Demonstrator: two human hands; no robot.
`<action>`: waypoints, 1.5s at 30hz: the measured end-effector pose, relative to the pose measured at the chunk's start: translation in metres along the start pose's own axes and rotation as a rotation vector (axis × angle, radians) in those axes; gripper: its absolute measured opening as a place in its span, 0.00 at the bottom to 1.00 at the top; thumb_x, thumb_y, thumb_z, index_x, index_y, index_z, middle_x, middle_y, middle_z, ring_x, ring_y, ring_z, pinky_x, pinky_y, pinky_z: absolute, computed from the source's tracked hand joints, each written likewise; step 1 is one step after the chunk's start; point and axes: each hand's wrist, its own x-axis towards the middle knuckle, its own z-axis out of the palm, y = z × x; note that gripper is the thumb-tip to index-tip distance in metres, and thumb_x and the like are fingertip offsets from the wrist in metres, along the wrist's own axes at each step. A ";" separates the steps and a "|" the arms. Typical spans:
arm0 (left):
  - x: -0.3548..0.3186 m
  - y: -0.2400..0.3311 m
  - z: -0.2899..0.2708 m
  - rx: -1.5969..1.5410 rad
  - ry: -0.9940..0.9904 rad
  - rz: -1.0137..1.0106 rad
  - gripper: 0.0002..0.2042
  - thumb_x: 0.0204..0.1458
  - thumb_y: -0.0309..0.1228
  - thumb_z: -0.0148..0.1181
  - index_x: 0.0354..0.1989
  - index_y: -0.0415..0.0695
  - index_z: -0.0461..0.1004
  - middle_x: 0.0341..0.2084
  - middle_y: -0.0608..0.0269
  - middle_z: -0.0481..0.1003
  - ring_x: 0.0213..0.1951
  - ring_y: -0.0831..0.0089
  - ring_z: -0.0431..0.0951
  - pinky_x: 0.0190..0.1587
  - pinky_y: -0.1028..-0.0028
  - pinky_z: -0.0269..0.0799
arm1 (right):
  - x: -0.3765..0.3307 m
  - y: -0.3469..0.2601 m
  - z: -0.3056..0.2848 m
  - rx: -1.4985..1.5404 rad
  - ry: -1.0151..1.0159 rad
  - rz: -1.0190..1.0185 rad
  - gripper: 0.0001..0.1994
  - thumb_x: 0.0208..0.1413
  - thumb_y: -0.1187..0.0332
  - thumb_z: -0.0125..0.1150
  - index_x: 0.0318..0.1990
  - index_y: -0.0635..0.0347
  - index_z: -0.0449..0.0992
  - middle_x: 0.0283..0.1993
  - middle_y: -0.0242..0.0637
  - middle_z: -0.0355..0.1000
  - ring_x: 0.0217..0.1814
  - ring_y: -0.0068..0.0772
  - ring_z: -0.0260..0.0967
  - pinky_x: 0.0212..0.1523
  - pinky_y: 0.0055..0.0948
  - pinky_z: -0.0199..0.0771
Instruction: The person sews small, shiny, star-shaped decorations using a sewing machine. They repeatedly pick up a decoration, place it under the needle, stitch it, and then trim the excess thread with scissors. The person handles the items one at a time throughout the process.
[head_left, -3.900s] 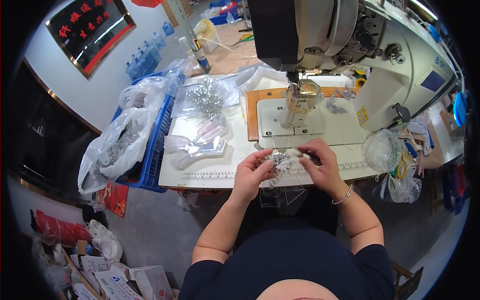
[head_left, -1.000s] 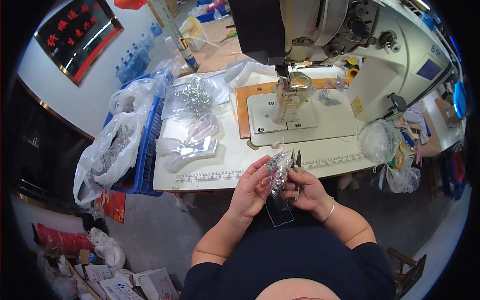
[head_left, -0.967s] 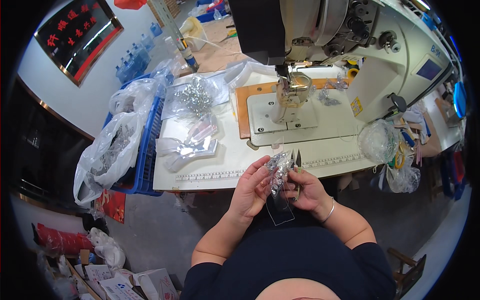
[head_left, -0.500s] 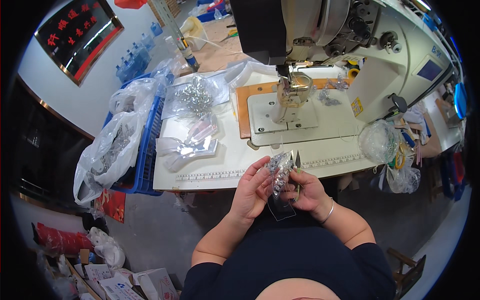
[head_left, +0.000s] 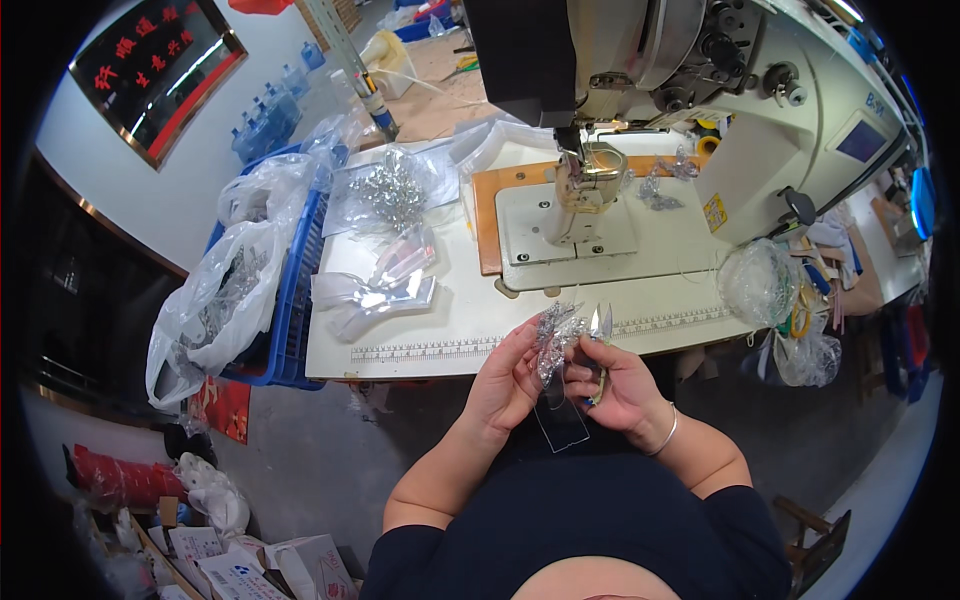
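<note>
Just off the table's front edge, my left hand (head_left: 505, 385) is closed on a bunch of silvery, sparkling trim (head_left: 555, 340). A clear plastic sheet (head_left: 563, 430) with a pale outline hangs below the trim, between both hands. My right hand (head_left: 625, 392) is wrapped round a pair of thread snips (head_left: 604, 325), their pointed blades up and slightly apart beside the trim. The fingers of this hand also come up against the trim's right side; whether they pinch it I cannot tell.
A sewing machine (head_left: 780, 130) stands on the white table (head_left: 450, 310), behind my hands. Silvery pieces (head_left: 390, 190) and clear plastic strips (head_left: 385, 290) lie at the left. Beside the table is a blue crate (head_left: 290, 330) with plastic bags. A round clear bundle (head_left: 758, 282) sits at the right.
The silvery trim has turned a little in my fingers. My right hand has shifted slightly, and the snips' blades have turned, now showing two bright points. The clear sheet hangs a little lower.
</note>
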 end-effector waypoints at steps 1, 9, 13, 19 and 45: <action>0.001 -0.001 -0.003 -0.014 0.025 0.007 0.19 0.57 0.34 0.48 0.54 0.37 0.61 0.39 0.54 0.74 0.39 0.69 0.76 0.43 0.73 0.75 | -0.001 0.000 0.001 0.001 0.015 0.000 0.07 0.58 0.69 0.50 0.36 0.63 0.70 0.34 0.35 0.69 0.27 0.22 0.56 0.24 0.18 0.58; 0.001 -0.004 0.008 -0.053 0.177 0.068 0.17 0.57 0.32 0.49 0.53 0.38 0.62 0.34 0.53 0.74 0.32 0.70 0.77 0.35 0.77 0.77 | -0.002 0.003 0.004 -0.305 0.018 -0.233 0.06 0.56 0.69 0.54 0.34 0.62 0.70 0.30 0.32 0.69 0.25 0.19 0.57 0.23 0.18 0.57; -0.002 -0.003 0.013 0.331 0.312 0.269 0.24 0.55 0.33 0.54 0.58 0.39 0.56 0.29 0.60 0.73 0.29 0.75 0.75 0.32 0.79 0.73 | -0.004 0.006 0.008 -0.646 0.101 -0.495 0.05 0.52 0.72 0.59 0.32 0.62 0.70 0.28 0.29 0.69 0.23 0.15 0.58 0.22 0.18 0.57; -0.025 0.011 0.004 1.659 0.368 1.425 0.18 0.37 0.19 0.67 0.40 0.40 0.73 0.20 0.65 0.67 0.22 0.74 0.67 0.27 0.77 0.66 | -0.005 0.012 0.021 -1.129 0.122 -0.820 0.03 0.50 0.75 0.60 0.32 0.63 0.73 0.28 0.29 0.71 0.31 0.16 0.65 0.35 0.19 0.66; -0.018 0.012 0.034 1.881 0.269 1.106 0.05 0.36 0.19 0.61 0.25 0.38 0.77 0.19 0.61 0.70 0.22 0.71 0.69 0.25 0.76 0.65 | -0.008 0.006 0.037 -1.507 0.050 -0.807 0.07 0.47 0.71 0.62 0.30 0.65 0.75 0.24 0.35 0.70 0.25 0.22 0.64 0.27 0.22 0.64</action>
